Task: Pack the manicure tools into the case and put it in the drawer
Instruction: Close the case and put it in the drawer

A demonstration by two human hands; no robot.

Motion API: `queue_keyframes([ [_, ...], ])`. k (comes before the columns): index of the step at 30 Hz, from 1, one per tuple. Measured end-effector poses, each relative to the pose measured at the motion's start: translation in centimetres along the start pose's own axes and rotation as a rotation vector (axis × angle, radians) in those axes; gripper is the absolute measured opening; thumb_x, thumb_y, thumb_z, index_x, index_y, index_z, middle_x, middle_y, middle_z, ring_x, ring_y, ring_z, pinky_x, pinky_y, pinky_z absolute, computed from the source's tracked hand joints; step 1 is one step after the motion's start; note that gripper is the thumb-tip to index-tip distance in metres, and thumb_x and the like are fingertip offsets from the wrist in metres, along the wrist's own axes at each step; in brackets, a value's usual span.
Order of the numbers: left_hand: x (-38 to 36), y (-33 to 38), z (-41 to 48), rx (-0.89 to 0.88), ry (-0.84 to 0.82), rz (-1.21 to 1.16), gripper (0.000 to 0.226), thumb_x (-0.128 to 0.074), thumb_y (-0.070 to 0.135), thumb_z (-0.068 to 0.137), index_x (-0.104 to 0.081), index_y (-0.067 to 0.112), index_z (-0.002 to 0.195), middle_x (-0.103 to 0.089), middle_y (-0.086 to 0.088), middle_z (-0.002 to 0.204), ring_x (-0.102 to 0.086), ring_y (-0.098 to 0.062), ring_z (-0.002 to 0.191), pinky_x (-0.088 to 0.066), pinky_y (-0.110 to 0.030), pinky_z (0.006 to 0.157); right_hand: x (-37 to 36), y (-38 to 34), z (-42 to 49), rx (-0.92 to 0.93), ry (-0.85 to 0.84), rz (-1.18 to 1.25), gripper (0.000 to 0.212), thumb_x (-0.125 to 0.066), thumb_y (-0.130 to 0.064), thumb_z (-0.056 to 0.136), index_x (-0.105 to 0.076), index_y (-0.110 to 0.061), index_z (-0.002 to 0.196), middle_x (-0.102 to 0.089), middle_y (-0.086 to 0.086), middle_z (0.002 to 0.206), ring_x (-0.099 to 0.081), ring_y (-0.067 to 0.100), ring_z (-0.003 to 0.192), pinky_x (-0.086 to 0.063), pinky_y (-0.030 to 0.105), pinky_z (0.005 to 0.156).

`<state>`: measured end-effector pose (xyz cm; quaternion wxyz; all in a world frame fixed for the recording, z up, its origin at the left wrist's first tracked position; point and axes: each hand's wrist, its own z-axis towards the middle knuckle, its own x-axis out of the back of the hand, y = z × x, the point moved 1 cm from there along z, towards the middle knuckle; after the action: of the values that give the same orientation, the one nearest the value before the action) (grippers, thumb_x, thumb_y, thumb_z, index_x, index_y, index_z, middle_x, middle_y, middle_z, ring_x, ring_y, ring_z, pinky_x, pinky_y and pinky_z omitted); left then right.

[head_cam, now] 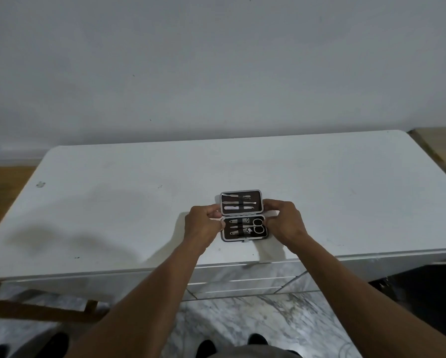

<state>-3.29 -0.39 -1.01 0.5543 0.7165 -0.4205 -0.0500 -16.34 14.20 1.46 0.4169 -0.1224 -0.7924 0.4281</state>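
Here your left hand and right hand pinched the open case (tools strapped inside) on the bare white desk.

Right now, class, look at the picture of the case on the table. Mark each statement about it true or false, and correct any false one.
1. The manicure case lies open on the white table. True.
2. Both hands, left hand and right hand, are at the sides of the case. True.
3. The scissors lie loose on the table. False: they sit strapped in the near half.
4. The far half is empty. False: it holds slim metal tools.
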Motion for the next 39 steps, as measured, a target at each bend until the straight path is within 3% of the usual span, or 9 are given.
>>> queue_keyframes([
  [5,-0.2,0.3,0.3,-0.020,0.023,0.008,0.052,-0.077,-0.006,0.073,-0.068,0.015,0.120,-0.070,0.007,0.086,-0.069,-0.017,0.092,-0.055,-0.036,0.093,-0.1,0.3,-0.3,-0.011,0.034,0.052,0.045,-0.060,0.001,0.074,-0.072,-0.025,0.109,-0.073,-0.009,0.101,-0.066,-0.003,0.075,-0.056,0.033,0.087],
  [10,-0.6,0.1,-0.3,-0.029,0.055,0.016,0.045,-0.070,-0.001,0.078,-0.070,0.020,0.117,-0.073,0.009,0.084,-0.068,-0.013,0.093,-0.050,-0.023,0.088,-0.3,0.6,-0.6,-0.040,0.035,0.142,0.042,-0.060,-0.004,0.076,-0.070,-0.026,0.110,-0.073,-0.007,0.111,-0.066,0.013,0.101,-0.051,0.028,0.089],
  [14,-0.9,-0.3,-1.1,-0.095,0.109,0.020,0.033,-0.060,0.007,0.087,-0.073,0.022,0.113,-0.077,0.001,0.096,-0.069,-0.016,0.096,-0.053,-0.028,0.092,-0.1,0.6,-0.8,-0.058,0.032,0.244,0.016,-0.068,-0.021,0.079,-0.071,-0.022,0.094,-0.076,-0.009,0.091,-0.070,0.012,0.090,-0.054,0.038,0.093],
  [16,-0.9,-0.2,-1.6,-0.131,0.124,0.012,0.028,-0.059,0.014,0.092,-0.072,0.022,0.115,-0.077,-0.005,0.095,-0.071,-0.020,0.090,-0.055,-0.034,0.089,-0.3,0.8,-0.8,-0.073,0.029,0.271,0.022,-0.068,-0.041,0.079,-0.071,-0.023,0.092,-0.076,-0.008,0.086,-0.071,0.013,0.090,-0.054,0.042,0.094],
  [19,-0.8,0.0,-2.0,-0.122,0.104,-0.040,0.024,-0.058,0.023,0.089,-0.078,0.032,0.080,-0.066,0.004,0.059,-0.070,-0.029,0.079,-0.054,-0.038,0.077,-0.6,1.6,-0.2,-0.110,0.039,0.326,0.053,-0.063,-0.076,0.065,-0.069,-0.029,0.089,-0.075,-0.005,0.096,-0.070,0.019,0.098,-0.053,0.047,0.094],
  [21,-0.8,-0.3,-1.9,-0.100,0.086,-0.083,0.026,-0.059,0.033,0.085,-0.072,0.030,0.063,-0.062,0.007,0.056,-0.071,-0.030,0.083,-0.056,-0.040,0.079,-0.8,2.1,0.2,-0.120,0.043,0.346,0.059,-0.060,-0.084,0.060,-0.067,-0.032,0.088,-0.075,-0.004,0.098,-0.070,0.021,0.099,-0.053,0.047,0.094],
  [25,-0.8,-0.8,-1.9,-0.160,0.074,-0.137,0.018,-0.063,0.050,0.079,-0.071,0.041,0.065,-0.075,-0.004,0.079,-0.072,-0.030,0.090,-0.057,-0.051,0.087,-0.8,1.9,0.2,-0.109,0.052,0.329,0.047,-0.059,-0.077,0.066,-0.064,-0.033,0.084,-0.075,-0.003,0.096,-0.069,0.021,0.097,-0.053,0.048,0.093],
  [32,-0.7,-0.2,-1.6,-0.135,0.091,-0.211,0.028,-0.070,0.025,0.088,-0.075,0.040,0.066,-0.071,-0.010,0.069,-0.065,-0.019,0.066,-0.059,-0.051,0.081,-0.6,1.7,0.1,-0.085,0.057,0.298,0.039,-0.058,-0.073,0.068,-0.062,-0.037,0.082,-0.075,-0.004,0.095,-0.070,0.023,0.095,-0.054,0.049,0.093],
  [39,-0.7,0.1,-1.5,-0.081,0.101,-0.294,0.016,-0.071,0.017,0.088,-0.074,0.023,0.075,-0.073,-0.019,0.086,-0.069,-0.024,0.075,-0.060,-0.034,0.073,-0.7,2.0,0.3,-0.068,0.063,0.294,0.038,-0.056,-0.072,0.071,-0.063,-0.036,0.082,-0.075,-0.004,0.096,-0.070,0.019,0.097,-0.053,0.047,0.094],
])
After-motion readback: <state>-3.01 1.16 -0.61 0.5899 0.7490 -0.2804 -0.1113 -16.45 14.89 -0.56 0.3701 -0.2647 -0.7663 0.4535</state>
